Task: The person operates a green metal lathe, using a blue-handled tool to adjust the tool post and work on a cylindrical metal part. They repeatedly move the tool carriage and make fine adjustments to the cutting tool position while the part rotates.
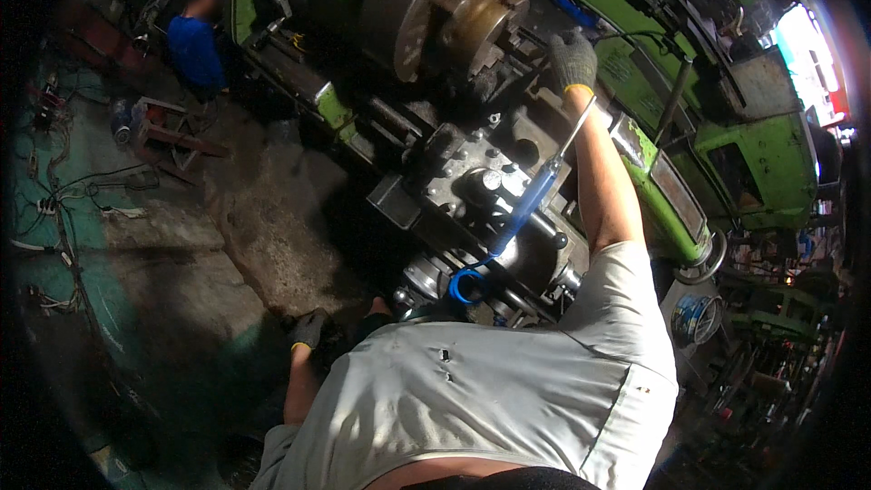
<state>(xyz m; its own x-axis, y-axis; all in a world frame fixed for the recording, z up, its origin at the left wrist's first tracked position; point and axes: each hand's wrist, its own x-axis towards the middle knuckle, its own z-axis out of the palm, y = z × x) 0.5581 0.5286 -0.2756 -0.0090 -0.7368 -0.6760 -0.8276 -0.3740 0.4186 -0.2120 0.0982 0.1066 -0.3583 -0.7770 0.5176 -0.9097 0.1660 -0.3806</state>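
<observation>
My right hand (573,62), in a grey knit glove with a yellow cuff, reaches over the lathe bed beside the big steel chuck (396,14). Its fingers look curled, but what they hold, if anything, is lost in shadow. A brownish round metal workpiece (481,25) sits in front of the chuck. Across the lathe carriage (476,168), next to my right forearm, slants a blue air blow gun (528,204) with a thin metal nozzle. Its blue hose (466,286) loops near my waist. My gloved left hand (310,328) hangs low at my left side, fingers unclear in the dark.
The green lathe body (626,82) spans the top and right, with a handwheel (708,259) at its near end. A person in blue (195,47) is at the upper left, near a rusty metal stand (177,141). Cables (59,200) lie on the left floor.
</observation>
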